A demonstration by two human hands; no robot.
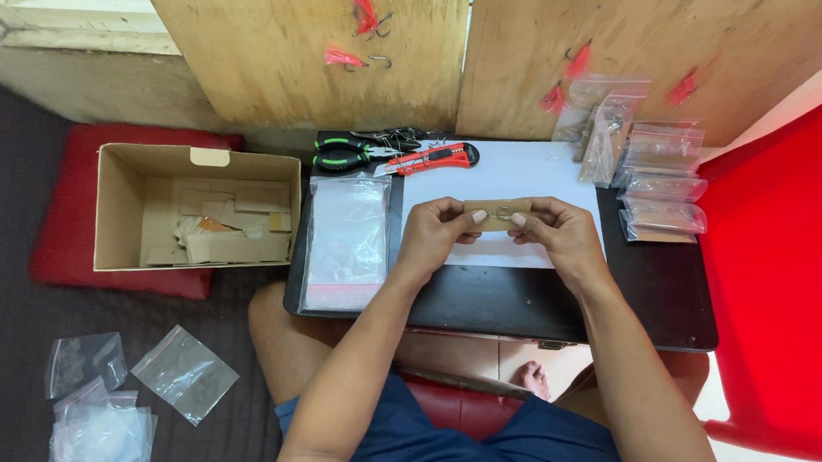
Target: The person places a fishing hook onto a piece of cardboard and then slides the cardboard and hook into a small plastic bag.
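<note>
Brown cardboard, a small strip (498, 214) with a metal hook on it, is being held just above the white sheet (519, 175) on the black table (654, 294), with the left hand (432, 232) pinching one end and the right hand (559, 232) the other. Clear zip bags (347, 238) are lying just left of the hands, with an open cardboard box (114, 207) of scraps further left.

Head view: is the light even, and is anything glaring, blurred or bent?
Head view: soft, even light, with only faint shadows under the hands on the white sheet. Mild sheen on the plastic bags. The cardboard strip between the left hand and right hand is sharp. Slight wide-angle bend at the edges; the bottom right corner is overexposed.
</note>
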